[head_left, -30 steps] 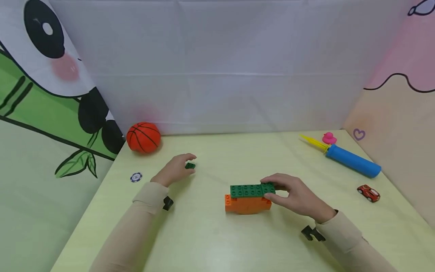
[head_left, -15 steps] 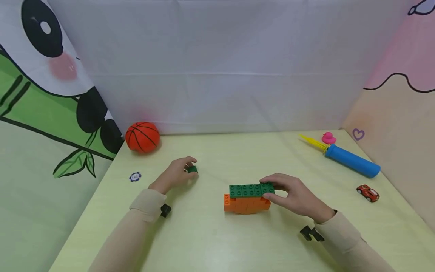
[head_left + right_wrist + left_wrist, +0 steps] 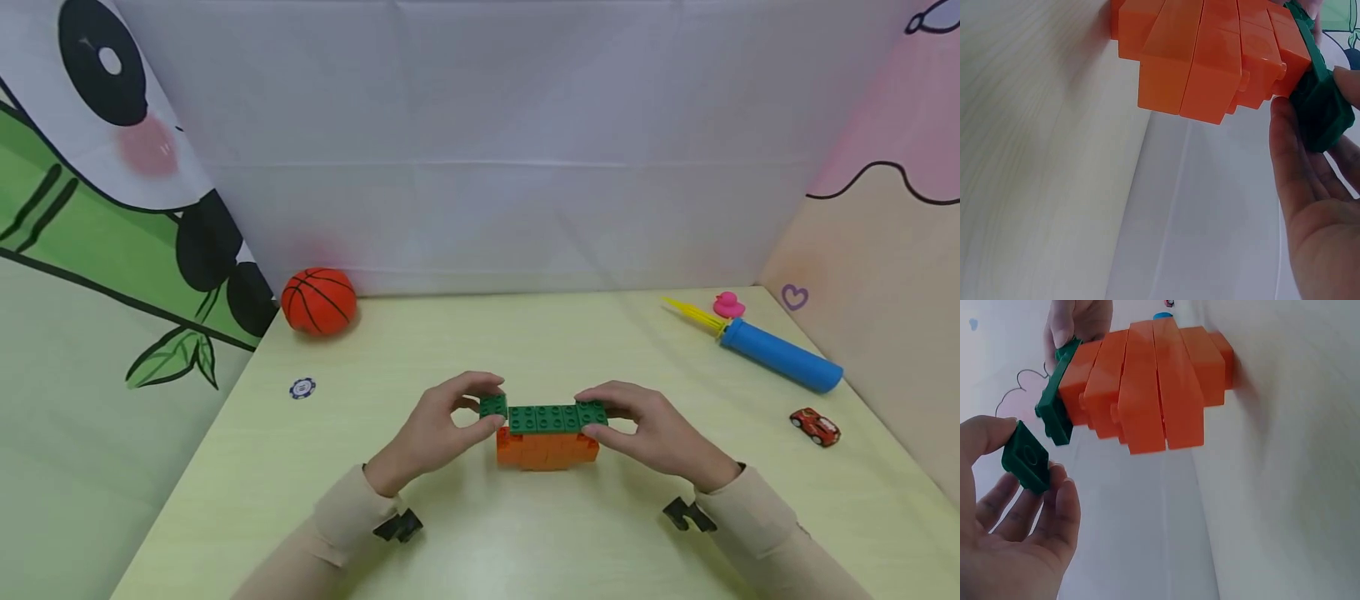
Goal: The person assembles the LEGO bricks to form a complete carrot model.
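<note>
An orange block build [image 3: 546,452], made of stepped layers that widen toward the top, stands on the table. A row of green studded toy bricks [image 3: 543,419] lies along its top. My left hand [image 3: 441,427] pinches a small green toy brick [image 3: 492,406] between thumb and fingers, just off the row's left end. In the left wrist view a gap shows between this green brick [image 3: 1025,459] and the orange blocks [image 3: 1160,387]. My right hand [image 3: 651,427] grips the green end brick [image 3: 592,414] at the row's right, which overhangs the orange blocks in the right wrist view.
An orange basketball [image 3: 319,302] sits at the back left, with a blue-and-white poker chip [image 3: 302,388] nearer. On the right lie a blue pump [image 3: 780,356] with a yellow nozzle, a pink rubber duck [image 3: 728,305] and a red toy car [image 3: 815,427]. A white sheet backs the table.
My left hand has picked up the small green toy brick from the table and brought it right, beside the row's left end. The right hand keeps its grip in place.
</note>
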### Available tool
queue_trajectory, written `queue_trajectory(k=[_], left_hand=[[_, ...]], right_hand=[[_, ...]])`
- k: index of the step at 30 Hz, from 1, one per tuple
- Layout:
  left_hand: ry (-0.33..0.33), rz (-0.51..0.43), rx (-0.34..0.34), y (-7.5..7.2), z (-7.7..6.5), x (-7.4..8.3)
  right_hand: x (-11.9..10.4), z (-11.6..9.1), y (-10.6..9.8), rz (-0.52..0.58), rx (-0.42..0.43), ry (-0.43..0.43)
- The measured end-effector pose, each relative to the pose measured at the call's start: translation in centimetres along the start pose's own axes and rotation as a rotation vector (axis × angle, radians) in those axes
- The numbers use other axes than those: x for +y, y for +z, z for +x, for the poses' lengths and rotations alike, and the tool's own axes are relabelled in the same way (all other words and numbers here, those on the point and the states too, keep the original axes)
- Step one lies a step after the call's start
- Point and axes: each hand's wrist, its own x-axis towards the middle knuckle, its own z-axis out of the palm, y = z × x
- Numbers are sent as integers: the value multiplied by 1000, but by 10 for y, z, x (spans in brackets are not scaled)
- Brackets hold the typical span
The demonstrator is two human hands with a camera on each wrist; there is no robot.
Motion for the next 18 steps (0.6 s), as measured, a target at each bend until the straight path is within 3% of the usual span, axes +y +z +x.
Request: queue_trajectory(k=[7,18], left_hand=[[37,25,-45,10,1,8],[-117,-1,-105,9,4,19]], right_hand=[[1,1,0,22,4,15],[2,2,2,74,-1,32]])
